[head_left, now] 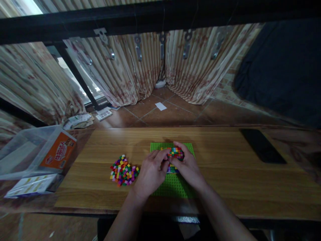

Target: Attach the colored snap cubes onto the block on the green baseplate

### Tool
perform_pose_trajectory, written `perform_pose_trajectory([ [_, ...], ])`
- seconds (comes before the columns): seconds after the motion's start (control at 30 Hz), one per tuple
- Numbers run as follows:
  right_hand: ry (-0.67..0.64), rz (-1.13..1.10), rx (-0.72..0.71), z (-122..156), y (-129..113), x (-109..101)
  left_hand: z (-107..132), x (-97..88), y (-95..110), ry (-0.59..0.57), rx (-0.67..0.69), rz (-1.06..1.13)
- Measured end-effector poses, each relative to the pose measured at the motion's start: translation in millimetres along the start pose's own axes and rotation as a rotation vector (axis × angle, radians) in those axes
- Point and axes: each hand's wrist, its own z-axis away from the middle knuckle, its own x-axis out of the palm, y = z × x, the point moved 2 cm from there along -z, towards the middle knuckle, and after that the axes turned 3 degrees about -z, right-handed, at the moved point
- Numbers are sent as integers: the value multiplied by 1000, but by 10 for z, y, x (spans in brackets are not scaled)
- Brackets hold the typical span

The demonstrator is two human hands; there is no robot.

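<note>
Block [176, 153] of small mixed-colour bricks sits on the far half of a green baseplate [175, 188], mid-table, right in front of the person. Head view, only one. Both hands are on the block: left hand [150, 172] comes in from its left, right hand [190, 166] from its right, and the hands meet at its near edge.

Left hand: fingers curled, index stretched to the block's left edge, thumb tucked under it, and the two tips pressed close in a pinch. Whether a single brick sits between them is too small to tell.

Right hand: cupped around the block's right side, index lying along its far edge, thumb at the near edge, closed on it. The palm hides the block's right part, so only the top rows show: red, yellow, green, blue.

Baseplate lies flat on the wooden table [225, 174]; its near half is bare studs and its middle is covered by the hands.

Pile [124, 170] of loose bricks lies on the table just left of the left hand, apart from the baseplate. A dark phone [262, 145] lies flat far right, well apart. Clear plastic box [22, 150] with an orange packet [59, 151] sits off the table's left end, with a booklet [32, 185] in front of it. Striped curtains [125, 77] hang behind, over a tiled floor.
</note>
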Motion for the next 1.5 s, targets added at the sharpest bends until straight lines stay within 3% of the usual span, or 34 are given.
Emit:
perform_pose_trajectory([
  [0.8,-41,-55,60,-16,4,-18,8,-10,1,-19,-43,110],
  [0.93,-57,-41,62,-8,17,-35,15,-124,-61,-12,-103,146],
  [1.07,-29,-22,71,1,7,-50,72,-390,-265,8,-195,180],
  [1.27,-34,-22,96,3,-16,-51,286,-698,-583,-201,-360,48],
  [1.5,-54,-13,98,0,12,-60,345,-623,-539,-295,-242,-156],
])
